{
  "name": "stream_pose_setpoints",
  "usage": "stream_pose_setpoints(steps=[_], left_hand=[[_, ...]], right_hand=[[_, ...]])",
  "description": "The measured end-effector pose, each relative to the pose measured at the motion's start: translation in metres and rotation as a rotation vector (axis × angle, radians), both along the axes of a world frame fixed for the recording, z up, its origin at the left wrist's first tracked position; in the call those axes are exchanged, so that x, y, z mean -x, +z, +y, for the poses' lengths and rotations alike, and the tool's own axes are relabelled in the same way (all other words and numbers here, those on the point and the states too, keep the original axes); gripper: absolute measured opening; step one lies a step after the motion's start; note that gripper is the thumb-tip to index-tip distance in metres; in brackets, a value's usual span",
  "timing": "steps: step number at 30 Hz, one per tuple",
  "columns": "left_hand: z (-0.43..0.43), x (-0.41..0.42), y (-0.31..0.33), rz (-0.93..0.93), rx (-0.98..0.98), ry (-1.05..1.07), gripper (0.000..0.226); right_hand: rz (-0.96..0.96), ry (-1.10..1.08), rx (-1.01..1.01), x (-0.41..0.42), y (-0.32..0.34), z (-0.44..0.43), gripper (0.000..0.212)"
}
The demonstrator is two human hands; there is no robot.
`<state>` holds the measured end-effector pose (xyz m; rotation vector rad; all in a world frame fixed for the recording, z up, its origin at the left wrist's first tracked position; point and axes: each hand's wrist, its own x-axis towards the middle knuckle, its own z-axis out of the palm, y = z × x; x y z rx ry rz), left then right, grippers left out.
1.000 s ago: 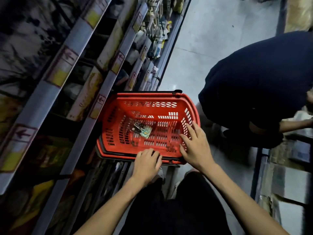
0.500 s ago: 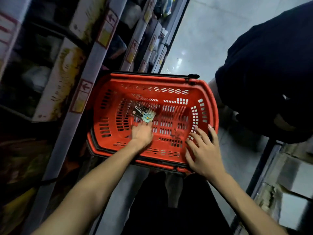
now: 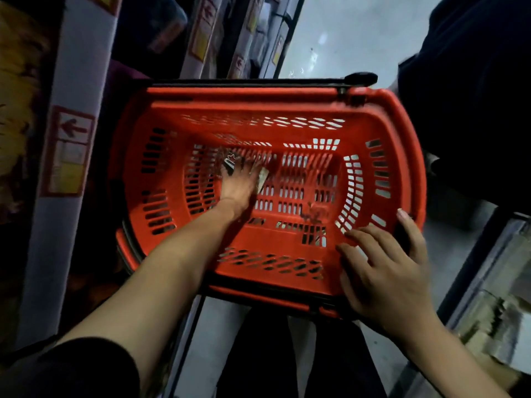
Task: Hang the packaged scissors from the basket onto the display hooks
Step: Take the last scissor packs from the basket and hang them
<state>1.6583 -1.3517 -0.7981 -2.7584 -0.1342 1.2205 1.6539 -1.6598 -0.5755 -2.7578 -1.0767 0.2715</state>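
A shop aisle — price-tagged shelves (image 3: 83, 67), red shopping basket (image 3: 258, 96).

We wear: black sleeve (image 3: 71, 369) on our upper left arm, ending near the elbow | left forearm (image 3: 184, 254) and left hand (image 3: 240, 185) bare | right forearm (image 3: 448, 357) and right hand (image 3: 385, 277) bare up to the frame edge | dark trousers (image 3: 258, 354) on both legs

A single wide-angle view, worn on the person's head, looks steeply down and forward from close above the red basket (image 3: 258, 96), which fills the middle of the frame. The left forearm (image 3: 172, 259) and right forearm (image 3: 448, 351) enter from the bottom edge. Shelf edges (image 3: 71, 168) run along the left, and the aisle floor (image 3: 344, 38) recedes at the top.
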Motion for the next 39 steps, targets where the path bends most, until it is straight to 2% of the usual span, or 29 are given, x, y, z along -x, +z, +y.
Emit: stream_pose_setpoints(steps=[7, 10, 16, 20, 22, 25, 28, 32, 35, 39], left_hand=[[0.008, 0.006, -0.032, -0.199, 0.011, -0.147, 0.069], [0.01, 0.003, -0.029, -0.227, 0.014, -0.206, 0.071], [0.015, -0.001, 0.002, -0.271, 0.129, -0.177, 0.081], [0.021, 0.002, 0.028, -0.335, 0.161, -0.102, 0.061], [0.018, 0.005, 0.046, -0.38, 0.18, 0.065, 0.047], [0.004, 0.012, 0.075, -0.514, 0.279, 0.637, 0.025], [-0.012, 0.017, 0.114, -0.637, 0.461, 1.172, 0.024], [-0.031, 0.024, 0.175, -0.702, 0.75, 1.643, 0.023], [-0.044, 0.04, 0.217, -0.675, 0.912, 1.953, 0.018], [-0.05, 0.062, 0.27, -0.504, 1.202, 2.285, 0.039]], right_hand=[[0.006, -0.008, -0.009, 0.003, -0.001, 0.0, 0.03], [0.007, -0.012, -0.006, 0.003, 0.0, 0.0, 0.028], [-0.007, -0.014, -0.006, 0.003, 0.0, -0.002, 0.027], [-0.022, -0.011, -0.001, 0.005, -0.001, -0.002, 0.028], [-0.032, -0.021, -0.001, 0.004, 0.0, -0.002, 0.028], [-0.027, -0.031, -0.01, 0.004, 0.001, 0.0, 0.024], [-0.006, -0.043, -0.004, 0.006, 0.003, 0.0, 0.019], [0.02, -0.052, 0.029, 0.007, 0.014, 0.005, 0.02], [0.077, -0.068, 0.077, 0.01, 0.02, 0.007, 0.017], [0.156, -0.17, 0.028, 0.019, 0.029, 0.008, 0.018]])
